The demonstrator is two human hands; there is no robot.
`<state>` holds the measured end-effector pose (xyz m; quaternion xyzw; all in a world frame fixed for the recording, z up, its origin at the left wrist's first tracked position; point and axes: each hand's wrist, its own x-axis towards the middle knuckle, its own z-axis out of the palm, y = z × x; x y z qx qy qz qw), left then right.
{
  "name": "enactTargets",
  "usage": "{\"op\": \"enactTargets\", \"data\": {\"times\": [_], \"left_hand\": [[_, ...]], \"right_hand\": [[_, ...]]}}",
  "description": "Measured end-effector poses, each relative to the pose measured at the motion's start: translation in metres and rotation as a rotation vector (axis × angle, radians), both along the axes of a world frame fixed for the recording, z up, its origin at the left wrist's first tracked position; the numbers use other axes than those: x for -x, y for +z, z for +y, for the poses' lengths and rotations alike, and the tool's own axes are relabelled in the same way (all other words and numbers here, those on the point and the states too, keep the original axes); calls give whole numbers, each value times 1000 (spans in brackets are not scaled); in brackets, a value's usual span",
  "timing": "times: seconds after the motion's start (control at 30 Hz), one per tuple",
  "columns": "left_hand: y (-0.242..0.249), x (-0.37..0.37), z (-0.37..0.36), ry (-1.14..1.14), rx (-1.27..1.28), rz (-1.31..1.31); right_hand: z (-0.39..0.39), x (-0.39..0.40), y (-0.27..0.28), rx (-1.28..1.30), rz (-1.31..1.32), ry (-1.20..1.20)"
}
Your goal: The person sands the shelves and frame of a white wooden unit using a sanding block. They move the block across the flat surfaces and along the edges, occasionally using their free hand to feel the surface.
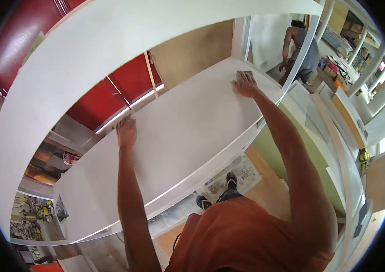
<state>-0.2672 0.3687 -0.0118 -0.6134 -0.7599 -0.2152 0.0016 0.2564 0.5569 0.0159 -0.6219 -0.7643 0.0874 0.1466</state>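
- Left hand: arm extended, resting at the white surface's far edge, fingers slightly spread.
- Right hand: arm outstretched, over the grey pad near the surface's right end; cannot tell if fingers pinch.

We see a broad white panel carrying a dark flat pad, far right, and a dark sheet at the left end.

The shirt is orange with soft folds; the trousers look dark, perhaps bluish; the 2 shoes are black with pale markings; arms and hands are bare.
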Motion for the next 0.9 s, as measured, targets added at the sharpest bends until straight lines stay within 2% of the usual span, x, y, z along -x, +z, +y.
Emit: {"op": "enactTargets", "data": {"times": [0.03,0.07,0.13,0.17,0.2,0.23,0.27,0.3,0.37,0.47,0.5,0.53,0.57,0.6,0.63,0.7,0.77,0.8,0.83,0.87,0.9], "left_hand": [[3,-1,1,9,40,56],[5,-1,-1,6,37,64],[13,-11,1,34,76,40],[-2,2,8,6,75,160],[-21,11,13,-23,78,275],[2,-6,-3,1,97,148],[10,-7,-10,-34,103,114],[8,4,-10,-70,105,136],[-2,10,-19,-100,131,144],[10,3,-27,-144,121,156],[7,-7,-33,-200,119,193],[3,-20,-46,-254,126,232],[5,-46,-69,-280,164,261],[17,-79,-87,-306,185,297],[29,-109,-109,-364,165,259],[49,-160,-158,-472,176,173],[62,-180,-180,-526,193,123],[66,-185,-188,-585,203,120],[69,-189,-198,-647,218,117],[73,-181,-206,-657,229,114],[78,-164,-213,-673,262,66]], "right_hand": [[-8,21,0,-1,13,-1],[-13,56,-4,26,-192,-40],[-34,137,-22,-130,-234,38],[-56,183,-66,-301,-75,160],[-75,235,-130,-860,17,299],[-159,251,-51,-152,119,541],[-206,255,-22,1,211,738],[-207,241,-6,-1,213,722],[-217,185,-4,22,243,913],[-123,70,2,-63,131,590],[-70,24,-21,-137,47,462],[-15,-14,-41,-282,-175,352],[13,-29,-21,-49,-275,128],[-9,-23,7,15,-64,-28],[4,-8,-3,53,-193,-149],[10,44,-51,-144,-249,-221],[-63,117,-41,-161,-375,282],[-119,162,-30,-198,-276,313],[-162,183,-46,-277,62,524],[-214,196,-16,-152,133,645],[-229,184,3,-146,134,633]]}}
